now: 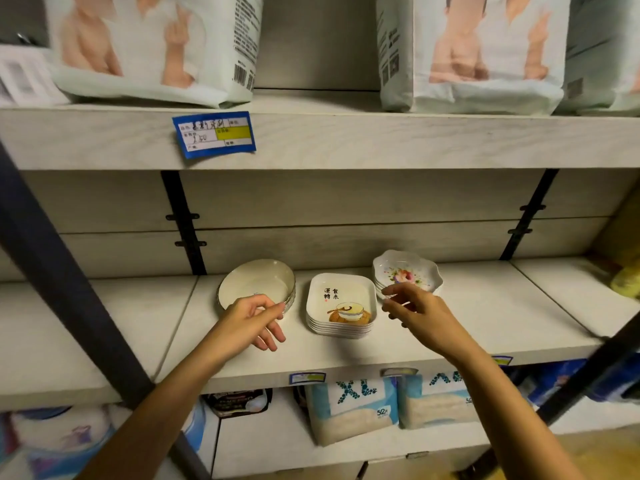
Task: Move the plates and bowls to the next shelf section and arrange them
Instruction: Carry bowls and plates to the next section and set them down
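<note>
Three stacks of dishes stand in a row on the middle shelf point(485, 323). At the left is a stack of round cream bowls point(256, 284). A stack of square white plates point(341, 304) with a printed cup picture sits in the centre. On the right are scalloped floral plates point(408, 273). My left hand point(252, 322) hovers at the front rim of the round bowls, fingers apart, holding nothing. My right hand point(415, 310) is at the front edge of the floral plates, fingers spread and curled; whether it touches them is unclear.
The upper shelf point(381, 140) carries large diaper packs point(156, 46) and a blue price tag point(214, 134). Black brackets point(183, 223) run down the back panel. Below are more packs point(353, 407). A dark upright post point(69, 278) crosses at the left. A yellow item point(627, 280) lies far right.
</note>
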Demonstrator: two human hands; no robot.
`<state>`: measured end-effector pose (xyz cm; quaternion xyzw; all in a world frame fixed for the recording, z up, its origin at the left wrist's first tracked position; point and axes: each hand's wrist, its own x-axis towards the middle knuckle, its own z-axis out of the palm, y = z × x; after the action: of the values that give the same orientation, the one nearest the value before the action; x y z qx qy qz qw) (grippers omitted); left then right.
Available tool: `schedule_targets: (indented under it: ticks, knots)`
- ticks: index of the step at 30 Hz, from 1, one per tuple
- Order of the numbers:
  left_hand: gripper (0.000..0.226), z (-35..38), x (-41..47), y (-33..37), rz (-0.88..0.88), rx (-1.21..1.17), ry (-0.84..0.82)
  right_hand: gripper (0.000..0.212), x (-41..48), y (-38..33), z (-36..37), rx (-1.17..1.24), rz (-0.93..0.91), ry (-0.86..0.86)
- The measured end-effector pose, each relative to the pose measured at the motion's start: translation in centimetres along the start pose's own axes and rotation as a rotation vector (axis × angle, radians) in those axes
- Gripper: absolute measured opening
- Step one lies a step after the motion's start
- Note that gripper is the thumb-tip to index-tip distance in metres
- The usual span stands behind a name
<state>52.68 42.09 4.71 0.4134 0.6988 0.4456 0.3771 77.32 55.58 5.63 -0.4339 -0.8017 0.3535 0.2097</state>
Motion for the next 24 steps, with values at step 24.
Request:
schedule_targets:
  ticks: [24]
  knots:
    - [0.02,-25.9,-14.7,-10.7,0.064,-0.101,-0.083,0.018,-7.8,-22.4,22.9,0.073,-0.357,-0.288]
